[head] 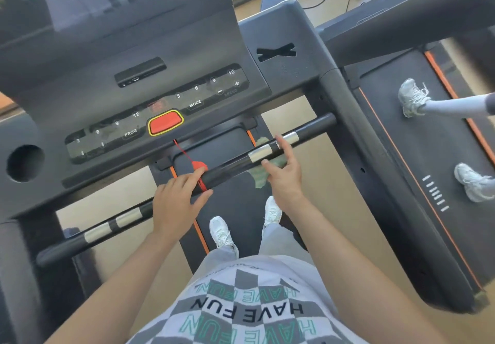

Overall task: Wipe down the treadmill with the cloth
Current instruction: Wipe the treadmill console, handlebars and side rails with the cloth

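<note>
Right now you stand on the treadmill [241,204] belt, and both your hands are on the front handlebar [230,162], the landmark for everything below. Your left hand [178,200] sits near the bar's middle, fingers draped over the top and thumb below, loosely curled around it beside the red safety cord [187,156] that loops there. It looks like a steadying hold rather than a wipe. Your right hand [284,169] is further along the bar toward its right end, cupped under and around it with the green cloth [261,176] pinched against the bar; cloth pokes out both behind the bar and below your palm, next to the silver pulse sensor [259,152].

By my judgement you are mid-wipe on the handlebar. The next move calls for sliding the cloth along the bar with steady squeeze, turning the wrist so the underside is covered, then shifting your left hand away to free the middle stretch without snagging the cord.

Beyond the bar, the console [160,97] with its red stop button [165,123] appears smudged and likely wants wiping. To the right, another person's shoes [413,97] stand on a neighbouring treadmill.
</note>
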### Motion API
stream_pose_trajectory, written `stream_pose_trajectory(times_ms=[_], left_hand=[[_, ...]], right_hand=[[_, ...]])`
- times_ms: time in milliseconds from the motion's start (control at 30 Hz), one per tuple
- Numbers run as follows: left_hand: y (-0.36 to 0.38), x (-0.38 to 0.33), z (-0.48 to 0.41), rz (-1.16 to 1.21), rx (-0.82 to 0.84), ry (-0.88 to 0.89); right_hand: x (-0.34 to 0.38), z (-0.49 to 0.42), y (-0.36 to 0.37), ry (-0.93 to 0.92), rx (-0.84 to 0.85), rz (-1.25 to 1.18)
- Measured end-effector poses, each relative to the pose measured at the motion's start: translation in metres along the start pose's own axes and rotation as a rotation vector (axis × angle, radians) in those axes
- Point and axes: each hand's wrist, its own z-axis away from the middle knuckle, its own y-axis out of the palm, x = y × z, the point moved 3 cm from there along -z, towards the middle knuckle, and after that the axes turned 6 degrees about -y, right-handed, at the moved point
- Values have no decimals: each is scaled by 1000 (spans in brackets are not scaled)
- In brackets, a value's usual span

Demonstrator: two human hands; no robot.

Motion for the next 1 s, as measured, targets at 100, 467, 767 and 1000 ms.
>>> stream_pose_trajectory(times_ms=[100,467,767,1000], left_hand=[[1,-1,-2,8,-20,-4],[6,3,-1,9,-37,19],[7,5,0,34,-51,53],[7,6,1,27,-63,98]], right_hand=[[13,-12,-17,-2,-110,-74],[-6,40,26,159,-79,-313],[21,23,-10,257,-6,-202],[24,14,-29,223,-319,-31]])
